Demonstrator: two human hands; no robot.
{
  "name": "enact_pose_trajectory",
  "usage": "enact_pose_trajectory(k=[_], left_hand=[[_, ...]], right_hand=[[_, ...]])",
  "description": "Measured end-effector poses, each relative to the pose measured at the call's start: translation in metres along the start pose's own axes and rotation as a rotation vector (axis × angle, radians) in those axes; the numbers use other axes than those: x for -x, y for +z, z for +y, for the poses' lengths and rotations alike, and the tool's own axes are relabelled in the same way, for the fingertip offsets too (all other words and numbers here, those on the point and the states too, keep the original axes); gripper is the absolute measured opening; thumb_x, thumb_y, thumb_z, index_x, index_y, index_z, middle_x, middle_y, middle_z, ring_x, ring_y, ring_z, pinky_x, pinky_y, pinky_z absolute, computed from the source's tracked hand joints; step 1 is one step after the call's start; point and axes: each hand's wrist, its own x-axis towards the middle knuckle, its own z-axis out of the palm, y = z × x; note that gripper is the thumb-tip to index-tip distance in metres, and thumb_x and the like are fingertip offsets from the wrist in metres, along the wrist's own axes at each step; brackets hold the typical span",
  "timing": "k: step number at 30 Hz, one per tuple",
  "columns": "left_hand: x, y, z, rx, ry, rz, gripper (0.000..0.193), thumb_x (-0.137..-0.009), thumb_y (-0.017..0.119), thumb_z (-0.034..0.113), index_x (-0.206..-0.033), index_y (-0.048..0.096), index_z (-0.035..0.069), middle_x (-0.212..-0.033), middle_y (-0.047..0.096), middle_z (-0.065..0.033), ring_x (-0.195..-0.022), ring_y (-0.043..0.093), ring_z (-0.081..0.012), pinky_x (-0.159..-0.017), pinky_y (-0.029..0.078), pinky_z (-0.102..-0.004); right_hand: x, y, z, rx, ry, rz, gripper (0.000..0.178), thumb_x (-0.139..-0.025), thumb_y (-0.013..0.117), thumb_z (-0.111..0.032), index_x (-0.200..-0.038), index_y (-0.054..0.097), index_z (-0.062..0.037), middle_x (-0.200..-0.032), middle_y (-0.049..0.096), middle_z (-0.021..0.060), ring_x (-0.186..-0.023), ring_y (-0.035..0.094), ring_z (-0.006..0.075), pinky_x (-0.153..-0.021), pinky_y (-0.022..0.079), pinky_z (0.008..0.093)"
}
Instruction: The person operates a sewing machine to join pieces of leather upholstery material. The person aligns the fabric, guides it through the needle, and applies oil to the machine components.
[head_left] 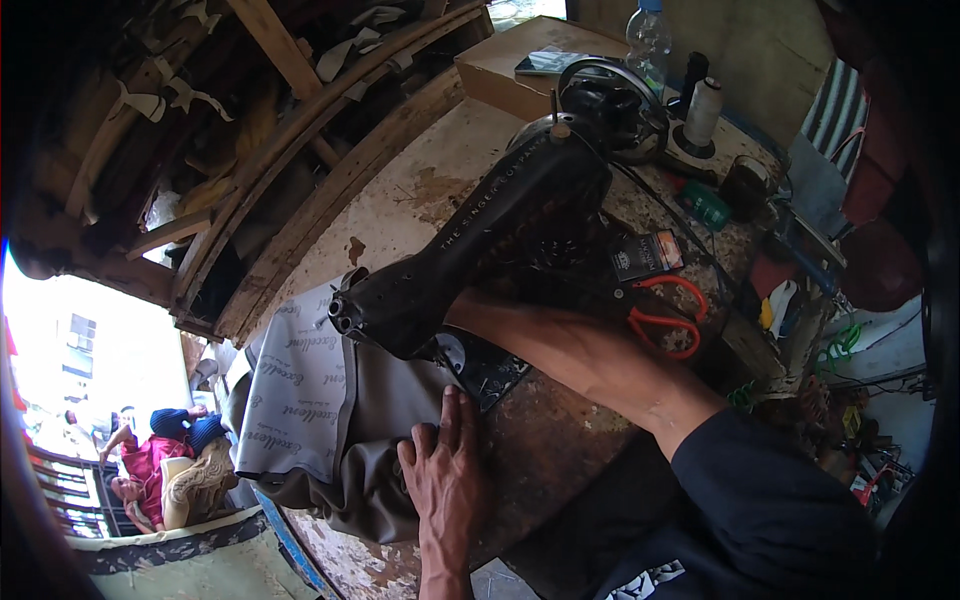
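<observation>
Far left, below the tabletop edge: people seated outdoors, one in pink (150,462), in bright daylight.

Grey-brown folded cloth (375,420) lies on the worn, stained round tabletop (420,200), hanging over its near-left edge. A paler grey lining panel with rows of dark printed script (300,385) faces up on its left part.

My left hand (445,470) lies palm down on the cloth's right edge, fingers (455,415) extended, close together, pressing flat and pointing at the machine's needle end.

Black cast-iron sewing machine (490,235) stands diagonally across the tabletop, gold lettering along its arm, its head over the cloth.

My right forearm, dark sleeve pushed up, runs under the machine's arm; the right hand (480,310) is mostly hidden behind it, so I cannot tell how those fingers sit.

Right of the machine: small dark rectangular packet with a red-and-white label (648,255), just above orange-handled scissors (665,310). Farther back: white thread spool (703,110), clear plastic bottle with a blue cap (648,40), flat brown cardboard box (510,65) carrying a dark phone (550,62).
</observation>
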Motion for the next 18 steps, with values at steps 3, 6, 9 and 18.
enact_pose_trajectory(k=[3,6,9,18], left_hand=[[-0.034,0.011,0.038,0.095,0.150,0.061,0.070,-0.085,0.065,0.010,-0.155,0.057,0.007,-0.161,0.056,-0.0101,-0.109,0.061,-0.0332,-0.095,0.044,-0.0459],[0.003,0.008,-0.016,-0.039,-0.049,-0.005,0.070,-0.085,0.067,0.011,-0.154,0.058,0.006,-0.161,0.056,-0.0100,-0.107,0.061,-0.0331,-0.093,0.044,-0.0459],[-0.005,0.006,-0.010,-0.013,-0.038,0.025,0.068,-0.085,0.068,0.012,-0.152,0.059,0.005,-0.160,0.057,-0.0095,-0.106,0.061,-0.0328,-0.092,0.044,-0.0459],[-0.023,0.012,-0.006,-0.004,-0.011,0.064,0.064,-0.088,0.067,0.014,-0.151,0.059,0.005,-0.158,0.058,-0.0089,-0.108,0.061,-0.0328,-0.093,0.044,-0.0458]], right_hand=[[0.086,-0.062,0.051,-0.485,-0.436,0.238,0.046,-0.110,0.049,-0.044,-0.138,0.062,-0.0098,-0.143,0.067,0.0147,-0.127,0.065,0.0237,-0.117,0.048,0.0406],[-0.014,0.015,-0.038,0.369,0.218,0.197,0.042,-0.105,0.054,-0.043,-0.128,0.064,-0.0097,-0.130,0.068,0.0143,-0.118,0.067,0.0256,-0.108,0.049,0.0420],[0.002,-0.015,-0.074,0.474,0.356,0.188,0.038,-0.100,0.058,-0.042,-0.117,0.066,-0.0097,-0.117,0.068,0.0140,-0.108,0.069,0.0276,-0.099,0.051,0.0434],[0.013,-0.055,-0.116,0.510,0.536,0.161,0.030,-0.085,0.072,-0.039,-0.087,0.072,-0.0095,-0.080,0.071,0.0130,-0.079,0.074,0.0335,-0.072,0.056,0.0476]])
